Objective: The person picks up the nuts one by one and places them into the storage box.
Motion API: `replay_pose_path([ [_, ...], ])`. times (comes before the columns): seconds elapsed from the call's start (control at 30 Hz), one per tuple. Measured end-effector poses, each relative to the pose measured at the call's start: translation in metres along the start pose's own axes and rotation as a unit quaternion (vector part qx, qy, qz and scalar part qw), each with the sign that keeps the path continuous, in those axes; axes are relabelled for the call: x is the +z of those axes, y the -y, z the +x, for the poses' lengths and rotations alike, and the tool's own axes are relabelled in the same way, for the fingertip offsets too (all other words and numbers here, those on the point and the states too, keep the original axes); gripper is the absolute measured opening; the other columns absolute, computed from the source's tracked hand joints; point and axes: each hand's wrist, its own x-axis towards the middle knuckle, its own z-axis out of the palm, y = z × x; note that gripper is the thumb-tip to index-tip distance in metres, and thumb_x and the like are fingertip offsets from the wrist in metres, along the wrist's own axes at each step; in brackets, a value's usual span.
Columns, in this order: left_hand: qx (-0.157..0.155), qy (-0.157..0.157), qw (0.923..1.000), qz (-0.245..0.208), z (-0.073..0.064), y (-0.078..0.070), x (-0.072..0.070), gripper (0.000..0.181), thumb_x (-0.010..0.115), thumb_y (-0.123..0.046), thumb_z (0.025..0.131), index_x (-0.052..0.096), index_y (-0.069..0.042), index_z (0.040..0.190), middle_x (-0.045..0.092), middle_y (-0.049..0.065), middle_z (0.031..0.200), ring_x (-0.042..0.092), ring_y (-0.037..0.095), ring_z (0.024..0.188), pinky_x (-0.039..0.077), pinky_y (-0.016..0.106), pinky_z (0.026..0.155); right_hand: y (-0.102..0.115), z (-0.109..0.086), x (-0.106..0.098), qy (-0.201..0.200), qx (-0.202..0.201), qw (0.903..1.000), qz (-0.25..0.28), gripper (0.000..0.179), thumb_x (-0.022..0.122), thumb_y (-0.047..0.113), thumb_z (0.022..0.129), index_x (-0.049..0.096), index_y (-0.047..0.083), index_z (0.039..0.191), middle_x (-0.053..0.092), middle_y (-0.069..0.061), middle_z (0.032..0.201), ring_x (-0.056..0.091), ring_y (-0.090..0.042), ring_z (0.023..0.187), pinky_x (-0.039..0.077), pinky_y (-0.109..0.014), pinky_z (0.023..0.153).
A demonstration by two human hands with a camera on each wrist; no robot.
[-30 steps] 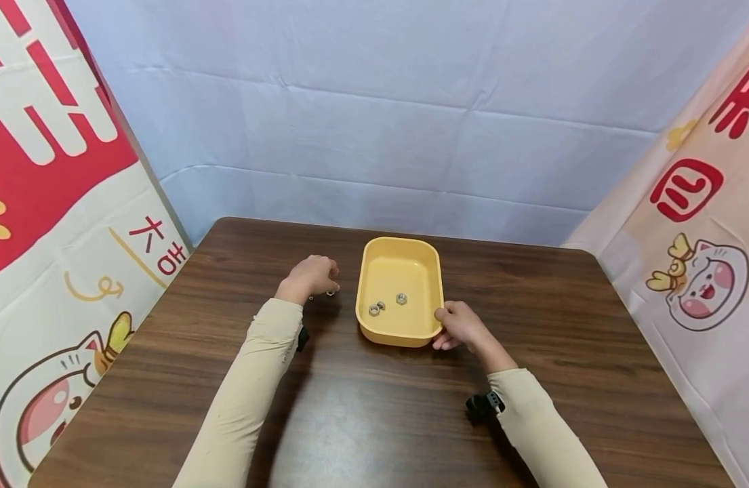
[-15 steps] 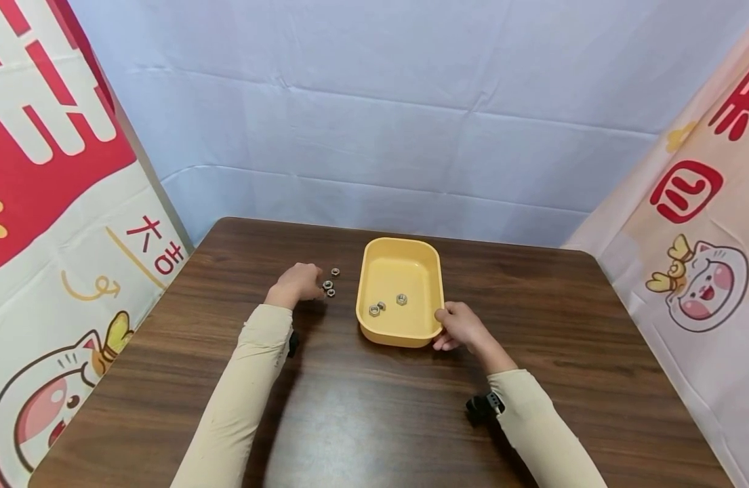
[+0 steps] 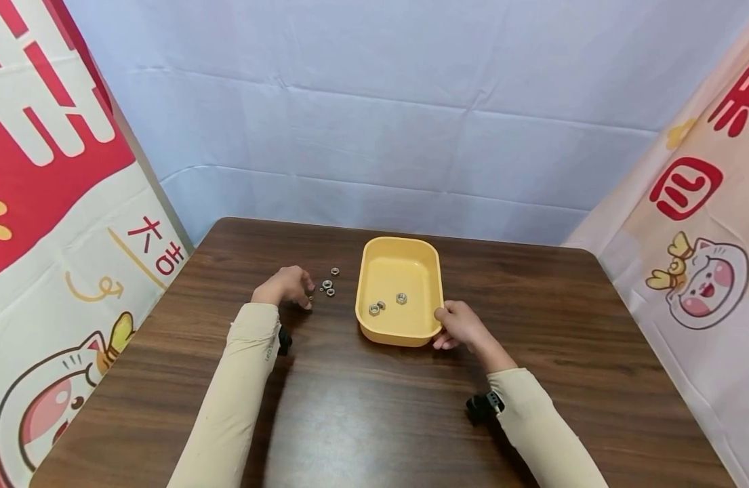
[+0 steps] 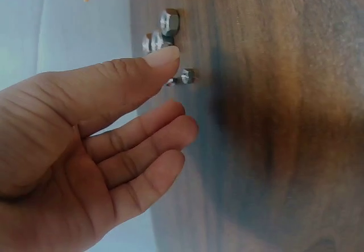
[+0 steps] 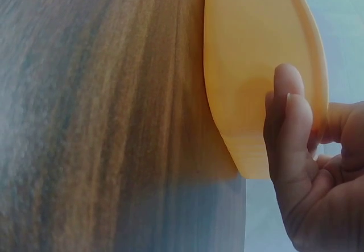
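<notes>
My left hand hovers low over the left of the table, its thumb and loosely bent fingers apart with nothing between them in the left wrist view. Just right of its fingertips lie several metal hex nuts of different sizes; two small ones show beyond the thumb tip. A yellow rectangular tray stands at the middle of the table with 3 nuts on its floor. At its near right corner, my right hand grips the wall, thumb at the rim and fingers along the outside.
The dark wood-grain table has rounded far corners. Pale cloth hangs behind it, and printed cloths flank both sides. Each wrist carries a small black camera.
My left hand has drawn back to the left, away from the tray, uncovering several nuts on the table. My right hand and the tray have stayed in place.
</notes>
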Motion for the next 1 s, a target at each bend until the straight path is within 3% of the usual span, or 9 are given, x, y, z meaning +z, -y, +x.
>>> replay_pose_path([
  [0.2,-0.028,0.000,0.9987,-0.043,0.003,0.008,0.003,0.028,0.079,-0.010,0.074,0.066,-0.004,0.098,0.060,0.009,0.075,0.057,0.021,0.066,0.047,0.032,0.059,0.000,-0.001,0.000,0.002,-0.002,1.0000,0.001,0.032,0.035,0.009,0.093,0.049,-0.011,0.113,0.059,-0.016,0.062,0.062,-0.022,0.048,0.051,-0.030,0.043],
  [0.5,-0.018,0.006,0.9915,-0.128,0.007,0.023,0.008,0.020,0.082,-0.009,0.070,0.068,-0.006,0.084,0.064,0.007,0.079,0.057,0.021,0.066,0.049,0.033,0.060,0.002,-0.003,0.000,-0.003,-0.003,1.0000,-0.001,0.030,0.036,0.008,0.091,0.050,-0.011,0.110,0.059,-0.016,0.062,0.062,-0.022,0.048,0.050,-0.029,0.043],
  [0.73,-0.022,-0.002,0.9848,-0.172,0.010,0.028,0.011,0.020,0.079,-0.007,0.074,0.070,-0.002,0.091,0.066,0.004,0.078,0.056,0.018,0.064,0.048,0.033,0.061,0.003,-0.003,-0.001,-0.003,-0.003,1.0000,0.003,0.030,0.035,0.008,0.092,0.049,-0.011,0.110,0.058,-0.016,0.061,0.061,-0.021,0.048,0.050,-0.029,0.042],
  [0.87,-0.049,-0.008,0.9786,-0.199,0.011,0.026,0.012,0.021,0.079,-0.006,0.073,0.070,-0.001,0.090,0.064,0.004,0.073,0.054,0.017,0.061,0.048,0.033,0.060,0.003,-0.003,-0.002,0.000,-0.003,1.0000,0.005,0.031,0.035,0.009,0.092,0.049,-0.012,0.111,0.059,-0.017,0.062,0.062,-0.021,0.048,0.050,-0.029,0.043],
  [1.0,-0.074,-0.022,0.9788,-0.189,0.011,0.022,0.014,0.018,0.080,-0.008,0.071,0.070,-0.004,0.086,0.063,0.006,0.069,0.055,0.019,0.062,0.046,0.032,0.058,0.003,-0.003,-0.001,0.003,-0.004,1.0000,0.007,0.031,0.035,0.009,0.092,0.049,-0.012,0.111,0.059,-0.017,0.062,0.062,-0.021,0.048,0.051,-0.030,0.043],
])
